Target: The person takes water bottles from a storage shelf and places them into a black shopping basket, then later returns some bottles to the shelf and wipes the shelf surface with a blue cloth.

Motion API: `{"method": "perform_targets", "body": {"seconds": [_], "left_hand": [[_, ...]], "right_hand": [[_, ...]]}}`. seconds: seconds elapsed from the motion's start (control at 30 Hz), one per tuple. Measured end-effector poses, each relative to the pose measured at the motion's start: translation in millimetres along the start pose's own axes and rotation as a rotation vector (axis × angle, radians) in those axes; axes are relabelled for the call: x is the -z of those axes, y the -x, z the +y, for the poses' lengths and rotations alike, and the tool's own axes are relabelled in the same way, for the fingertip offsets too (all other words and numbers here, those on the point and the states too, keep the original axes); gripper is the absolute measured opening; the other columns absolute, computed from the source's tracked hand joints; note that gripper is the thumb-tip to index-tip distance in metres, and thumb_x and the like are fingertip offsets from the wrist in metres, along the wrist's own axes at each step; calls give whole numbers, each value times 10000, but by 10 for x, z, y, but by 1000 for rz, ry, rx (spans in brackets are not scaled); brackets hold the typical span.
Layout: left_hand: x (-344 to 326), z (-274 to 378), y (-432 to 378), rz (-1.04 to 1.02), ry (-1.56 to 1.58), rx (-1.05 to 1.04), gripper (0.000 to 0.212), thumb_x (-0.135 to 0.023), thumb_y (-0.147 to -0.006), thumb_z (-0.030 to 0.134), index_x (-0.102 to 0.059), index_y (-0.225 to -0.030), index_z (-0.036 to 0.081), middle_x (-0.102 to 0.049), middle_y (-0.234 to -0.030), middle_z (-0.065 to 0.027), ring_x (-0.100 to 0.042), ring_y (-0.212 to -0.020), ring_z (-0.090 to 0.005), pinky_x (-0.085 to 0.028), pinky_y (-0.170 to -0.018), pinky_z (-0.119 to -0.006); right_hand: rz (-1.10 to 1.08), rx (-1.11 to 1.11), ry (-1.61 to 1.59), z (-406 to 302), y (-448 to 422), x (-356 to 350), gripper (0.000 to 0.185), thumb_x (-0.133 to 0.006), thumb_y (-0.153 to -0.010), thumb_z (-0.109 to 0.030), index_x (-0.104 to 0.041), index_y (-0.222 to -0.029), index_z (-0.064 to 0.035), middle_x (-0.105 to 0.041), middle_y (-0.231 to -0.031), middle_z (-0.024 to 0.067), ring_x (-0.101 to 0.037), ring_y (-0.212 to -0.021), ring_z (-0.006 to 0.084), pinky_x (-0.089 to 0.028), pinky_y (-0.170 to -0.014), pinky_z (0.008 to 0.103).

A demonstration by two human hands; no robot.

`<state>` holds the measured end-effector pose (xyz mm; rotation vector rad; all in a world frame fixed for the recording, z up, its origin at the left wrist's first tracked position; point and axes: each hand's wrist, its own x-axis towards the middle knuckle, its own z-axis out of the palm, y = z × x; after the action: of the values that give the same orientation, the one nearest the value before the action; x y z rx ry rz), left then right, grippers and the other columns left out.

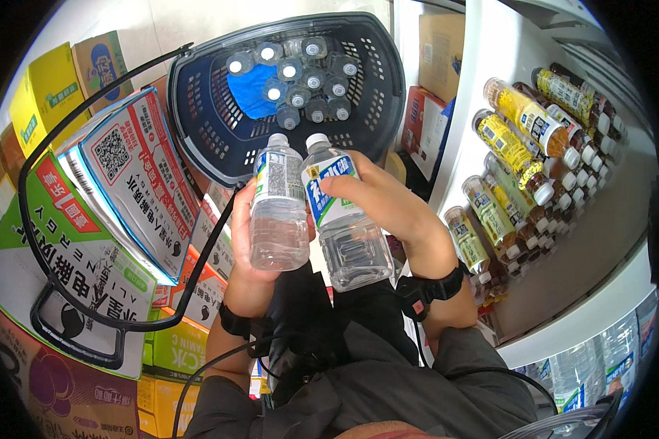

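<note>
My left hand [245, 236] is closed around a clear plastic drink bottle [280, 233] with a white cap, its printed back label facing up. Beside it, my right hand [357, 186] grips a second clear bottle [357, 255] with a blue, white and green label, thumb across the label. Both bottles point cap-first towards a dark plastic shopping basket [197, 110], just past its near rim. Inside the basket stand several capped clear bottles [313, 79] next to a blue item [250, 90]. My fingers beneath the held bottles are partly hidden.
Stacked drink cartons [137, 186] fill the left side, with the basket's black handle [22, 203] curving over them. On the right, a white-edged shelf [571, 324] holds rows of bottled drinks [527, 126]. Larger bottles [576, 373] stand at lower right. Cables run near both my forearms.
</note>
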<state>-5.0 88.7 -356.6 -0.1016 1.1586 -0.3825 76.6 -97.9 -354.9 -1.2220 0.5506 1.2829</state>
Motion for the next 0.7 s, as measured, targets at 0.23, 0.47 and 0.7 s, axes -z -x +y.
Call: {"method": "perform_targets", "body": {"seconds": [0.23, 0.47, 0.7], "left_hand": [[29, 82, -59, 73, -79, 36, 522, -467, -933, 503, -622, -1167, 62, -694, -909, -165, -683, -753, -310, -571, -683, -443], [114, 109, -120, 116, -164, 22, 502, -481, -936, 483, -609, -1196, 73, -695, -980, -136, -691, -773, -289, -575, -688, -461], [270, 131, -207, 25, -30, 49, 431, -486, -960, 392, -628, -1200, 63, -675, -1129, -112, -645, -1039, -260, -520, -905, -404]], "right_hand": [[12, -115, -35, -143, -36, -45, 390, -624, -893, -262, -598, -1132, 45, -676, -1003, 85, -618, -902, 120, -487, -803, 270], [48, -72, 225, -97, -133, -61, 397, -596, -900, -320, -638, -1069, 37, -649, -1021, 192, -640, -929, 231, -491, -811, 336], [-100, 193, 1125, -177, -333, -12, 542, -606, -863, -440, -608, -1066, 63, -638, -1010, 299, -647, -978, 363, -485, -837, 387]]}}
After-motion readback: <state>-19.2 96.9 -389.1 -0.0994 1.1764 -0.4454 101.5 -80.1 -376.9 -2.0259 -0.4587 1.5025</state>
